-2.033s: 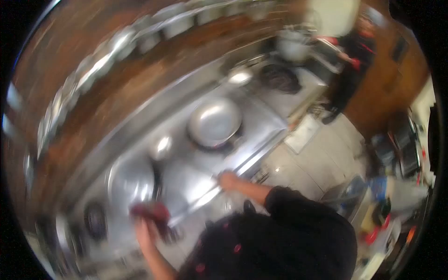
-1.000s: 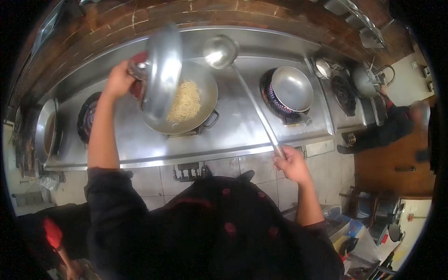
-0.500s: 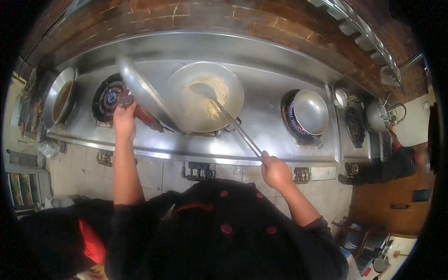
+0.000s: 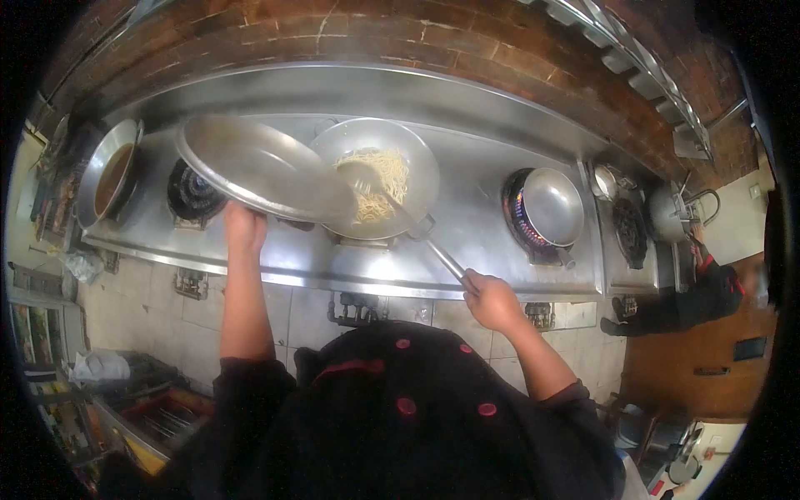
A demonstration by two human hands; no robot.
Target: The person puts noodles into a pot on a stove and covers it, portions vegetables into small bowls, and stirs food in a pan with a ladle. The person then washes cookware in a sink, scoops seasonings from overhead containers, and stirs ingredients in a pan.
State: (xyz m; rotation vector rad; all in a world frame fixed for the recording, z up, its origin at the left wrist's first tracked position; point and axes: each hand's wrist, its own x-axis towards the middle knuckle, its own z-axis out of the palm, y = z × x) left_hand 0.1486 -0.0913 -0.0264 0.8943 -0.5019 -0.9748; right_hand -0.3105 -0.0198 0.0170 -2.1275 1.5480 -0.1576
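My left hand [image 4: 244,227] is closed under the near side of a wide metal wok [image 4: 250,158], which hangs tilted above the stove; its handle is hidden. The wok's right side overlaps a larger wok [image 4: 423,154] in the middle of the counter. Inside that one lie pale noodles [image 4: 387,171]. My right hand [image 4: 493,300] grips the end of a long-handled metal ladle [image 4: 446,260]. Its head reaches among the noodles, partly blurred.
A black burner [image 4: 190,196] is at left, beside a pan of brown liquid [image 4: 112,179]. To the right, another wok [image 4: 547,207] sits over a lit burner. At far right, a person in dark clothes [image 4: 704,296] stands near a kettle-like metal vessel [image 4: 667,212].
My left hand has turned the raised wok from nearly on edge to a flatter tilt, showing its inside. The burner flame at left no longer shows. A person's clothing at lower left has left view.
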